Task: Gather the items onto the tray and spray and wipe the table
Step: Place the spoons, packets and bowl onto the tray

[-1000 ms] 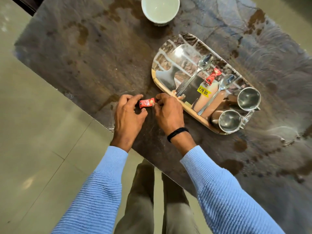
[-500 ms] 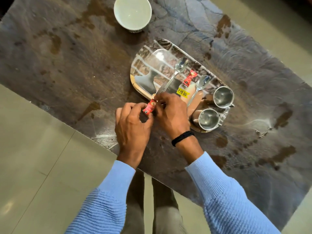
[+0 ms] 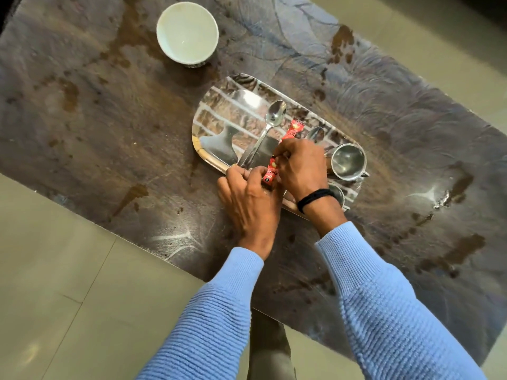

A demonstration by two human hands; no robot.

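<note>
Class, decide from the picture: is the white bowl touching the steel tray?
Apart. The head view shows the white bowl standing beyond the steel tray, with a strip of stained table plainly between them.

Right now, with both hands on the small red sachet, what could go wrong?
The small red sachet, pinched by the left hand and right hand, sits over the near rim of the shiny steel tray; released here, it might drop onto the stained table. The right hand lies close to the steel cups and could knock one. The white round bowl stands off the tray, possibly overlooked before wiping.
</note>
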